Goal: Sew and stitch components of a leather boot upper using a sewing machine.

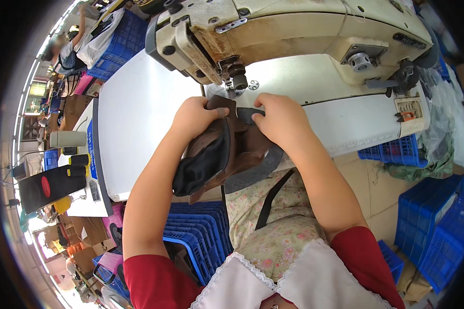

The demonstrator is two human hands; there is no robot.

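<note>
Both my hands are at a brown leather piece with black lining [234,144], possibly part of a bag, just in front of the needle area of a sewing machine [237,77]. My left hand [198,117] is closed on the brown leather, its thumb pressing the upper edge. With thumb and fingers pinched, my right hand [281,116] grips a dark grey strip [248,114] at the right side of the same piece. The leather hangs over the table's front edge toward my lap. Whether its upper edge lies under the presser foot I cannot tell.
The white sewing table [139,113] spreads to the left. A stack of blue crates [196,224] stands below it, with more blue crates [428,216] at the right. Clear plastic sheeting [443,118] hangs at far right. Another person [64,54] is at the far upper left.
</note>
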